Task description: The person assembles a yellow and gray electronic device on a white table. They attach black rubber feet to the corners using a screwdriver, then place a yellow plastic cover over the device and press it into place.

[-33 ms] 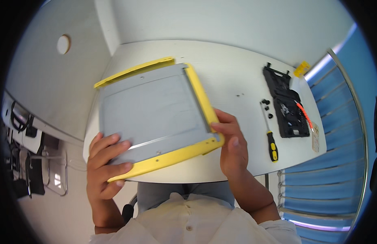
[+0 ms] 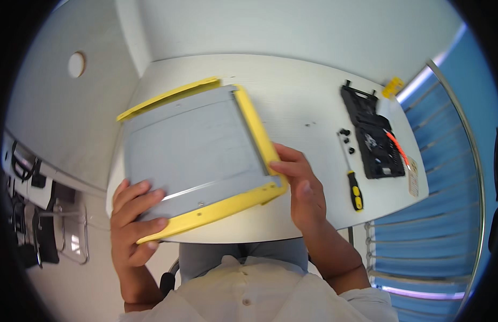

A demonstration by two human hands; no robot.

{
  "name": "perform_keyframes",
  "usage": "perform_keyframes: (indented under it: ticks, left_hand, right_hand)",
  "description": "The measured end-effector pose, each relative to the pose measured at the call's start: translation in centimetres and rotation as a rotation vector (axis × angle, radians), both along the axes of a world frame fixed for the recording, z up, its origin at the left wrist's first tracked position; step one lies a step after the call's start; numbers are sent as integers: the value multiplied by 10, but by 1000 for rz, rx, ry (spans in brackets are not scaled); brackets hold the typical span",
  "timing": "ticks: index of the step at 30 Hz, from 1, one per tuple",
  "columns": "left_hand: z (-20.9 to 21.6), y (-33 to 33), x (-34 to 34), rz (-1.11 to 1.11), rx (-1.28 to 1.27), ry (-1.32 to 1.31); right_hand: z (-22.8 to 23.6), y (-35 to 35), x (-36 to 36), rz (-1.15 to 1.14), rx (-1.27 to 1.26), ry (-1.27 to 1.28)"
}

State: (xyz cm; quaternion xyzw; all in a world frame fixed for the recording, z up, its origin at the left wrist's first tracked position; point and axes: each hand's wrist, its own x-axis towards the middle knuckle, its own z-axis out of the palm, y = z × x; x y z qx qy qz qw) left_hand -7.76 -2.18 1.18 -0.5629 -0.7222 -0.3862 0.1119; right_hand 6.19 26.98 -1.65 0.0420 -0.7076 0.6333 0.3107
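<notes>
A square grey panel point(image 2: 192, 145) with yellow edge strips is held at a slant over the left part of the table. My left hand point(image 2: 132, 222) grips its near left corner, fingers spread across the grey face and thumb low beside the yellow near strip point(image 2: 217, 213). Round the near right corner closes my right hand point(image 2: 307, 190), its fingers at the yellow right strip point(image 2: 254, 126). Another yellow strip point(image 2: 168, 98) runs along the far side, standing partly off the grey face. Small screw heads show in the panel. Its underside is hidden.
On the white table point(image 2: 297, 86), a yellow-and-black screwdriver point(image 2: 355, 190) lies to the right, with small black parts point(image 2: 346, 140) by its tip. Beyond it sits an open black tool case point(image 2: 378, 150) with an orange-red tool point(image 2: 397, 147) across it. Metal rails point(image 2: 458, 102) border the right.
The whole scene has shifted slightly left in view, the panel and my hands with it. Both hands keep the same hold.
</notes>
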Motion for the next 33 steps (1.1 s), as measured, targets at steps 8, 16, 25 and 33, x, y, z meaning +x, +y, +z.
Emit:
perform_keyframes:
  ticks: [8, 16, 25, 33]
  left_hand:
    - [-9, -7, 2, 26, 14, 31]
    - [-14, -5, 6, 102, 5, 30]
    - [-6, 2, 13, 72, 32, 0]
    - [0, 5, 14, 59, 15, 46]
  right_hand:
    - [32, 189, 60, -774, 398, -720]
    - [-11, 197, 83, -755, 801, -812]
    - [-37, 222, 68, -695, 972, -723]
    - [30, 181, 70, -620, 596, -739]
